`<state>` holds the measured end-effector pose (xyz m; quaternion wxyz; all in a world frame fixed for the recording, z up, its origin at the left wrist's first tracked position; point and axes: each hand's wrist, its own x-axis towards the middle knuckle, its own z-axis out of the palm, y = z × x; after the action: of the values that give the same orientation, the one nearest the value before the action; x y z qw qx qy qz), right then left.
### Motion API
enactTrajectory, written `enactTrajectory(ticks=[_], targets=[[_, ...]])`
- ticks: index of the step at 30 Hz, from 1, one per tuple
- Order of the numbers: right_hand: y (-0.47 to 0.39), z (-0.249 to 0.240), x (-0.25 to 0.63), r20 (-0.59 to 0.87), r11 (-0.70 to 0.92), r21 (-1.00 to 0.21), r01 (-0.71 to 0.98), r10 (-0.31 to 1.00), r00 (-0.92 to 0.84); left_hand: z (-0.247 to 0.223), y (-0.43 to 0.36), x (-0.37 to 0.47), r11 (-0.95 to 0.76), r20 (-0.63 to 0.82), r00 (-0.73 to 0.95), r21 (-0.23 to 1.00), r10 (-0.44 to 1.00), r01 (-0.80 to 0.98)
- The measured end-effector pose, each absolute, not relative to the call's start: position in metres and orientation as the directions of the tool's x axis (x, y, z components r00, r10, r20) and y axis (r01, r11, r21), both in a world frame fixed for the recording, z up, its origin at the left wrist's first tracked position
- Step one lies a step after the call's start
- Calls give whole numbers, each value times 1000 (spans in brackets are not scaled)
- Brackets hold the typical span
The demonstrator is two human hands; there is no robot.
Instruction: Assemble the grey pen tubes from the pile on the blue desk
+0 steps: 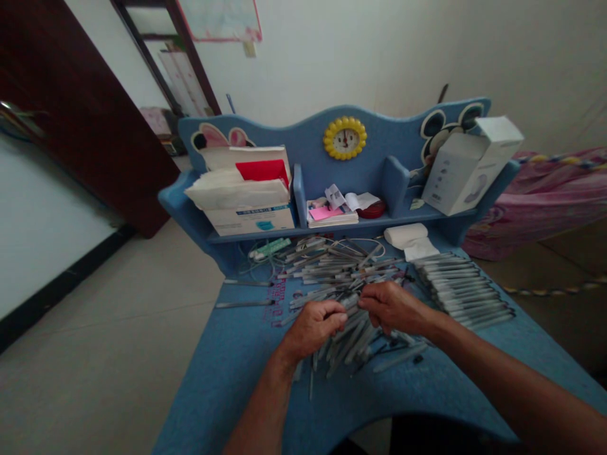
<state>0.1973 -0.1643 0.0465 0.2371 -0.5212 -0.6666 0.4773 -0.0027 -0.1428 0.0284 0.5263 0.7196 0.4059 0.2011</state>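
Observation:
My left hand (315, 325) and my right hand (391, 308) are close together over a loose pile of grey, translucent pens (348, 344). The fingers of both are closed in a pinch. A pen (351, 303) appears to run between the two sets of fingertips, though its ends are hidden by the fingers and it blends with the pens below. To the right of my right hand, a neat stack of pens (462, 287) lies side by side. Two single pens (246, 304) lie apart on the left of the desk.
The blue desk (213, 373) has a raised shelf at the back. On it stand a mask box (251, 218) stuffed with papers, a stack of small papers (332, 218) and a white carton (458, 170). A white paper roll (406, 236) lies below the shelf, near a pale cable (379, 249).

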Motion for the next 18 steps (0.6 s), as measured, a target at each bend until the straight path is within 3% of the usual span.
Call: enactTrajectory(ticks=[3, 8, 12, 18], targets=[[-164, 47, 197, -182, -24, -915, 404, 916, -358, 27, -142, -4, -119, -137, 587, 919, 798, 375], [-163, 49, 195, -217, -28, -868, 496, 920, -326, 28, -143, -3, -85, -156, 581, 927, 799, 365], [-162, 47, 194, -222, -63, -907, 417, 912, -344, 28, -143, -3, -81, -159, 589, 929, 793, 360], [-163, 44, 194, -242, -72, -889, 453, 912, -332, 25, -141, -4, -54, -178, 589, 933, 788, 355]])
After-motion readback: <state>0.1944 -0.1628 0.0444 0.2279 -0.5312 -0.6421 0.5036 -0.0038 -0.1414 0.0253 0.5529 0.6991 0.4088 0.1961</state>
